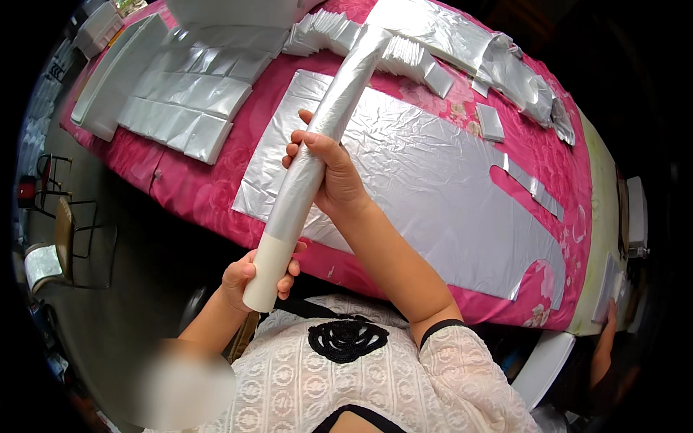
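A long roll of silvery plastic film (303, 177) slants up and away from my body over the table's near edge. Its near end is a plain white section (268, 270), and my left hand (242, 278) is closed around that. My right hand (328, 162) grips the roll about halfway along, thumb on top and fingers curled behind. Beneath and to the right of the roll, a large silver plastic vest bag (426, 195) lies flat, with rounded cut-outs between its handle strips at the right end. Its surface is wrinkled toward the far side.
A pink floral cloth (180, 180) covers the table. Folded silver bags (180, 108) stand in rows at the far left, and a line of folded packets (411, 61) runs along the back. More film (498, 61) lies far right. Another person's hand (611, 312) shows at the right edge. A chair (65, 238) stands left.
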Demonstrator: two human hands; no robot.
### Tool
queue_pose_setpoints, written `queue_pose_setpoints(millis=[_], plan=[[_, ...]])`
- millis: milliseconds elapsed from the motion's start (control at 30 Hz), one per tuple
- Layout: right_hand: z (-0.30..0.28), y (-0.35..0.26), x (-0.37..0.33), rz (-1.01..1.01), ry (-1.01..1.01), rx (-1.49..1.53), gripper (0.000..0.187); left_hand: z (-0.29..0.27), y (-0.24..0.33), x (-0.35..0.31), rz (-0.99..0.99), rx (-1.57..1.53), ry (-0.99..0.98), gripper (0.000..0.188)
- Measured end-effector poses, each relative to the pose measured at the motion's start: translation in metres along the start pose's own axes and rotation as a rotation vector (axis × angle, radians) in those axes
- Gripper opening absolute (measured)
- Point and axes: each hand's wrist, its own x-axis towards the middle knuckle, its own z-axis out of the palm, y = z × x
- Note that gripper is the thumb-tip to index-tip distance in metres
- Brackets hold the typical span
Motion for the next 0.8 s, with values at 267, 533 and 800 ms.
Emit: queue_pose_setpoints(millis=[267, 533, 800], plan=[[-0.018, -0.022, -0.043, -0.212, 0.268, -0.618, 0.055, 0.019, -0.025, 0.057, 0.100, 0.824, 0.321, 0.055], [-0.079, -0.077, -0.049, -0.240, 0.420, -0.377, 0.053, 0.012, -0.030, 0.033, -0.495, 0.476, 0.153, 0.074], [-0.142, -0.153, -0.061, -0.071, 0.552, -1.026, 0.031, -0.017, -0.036, -0.001, -0.648, 0.273, 0.097, 0.067]])
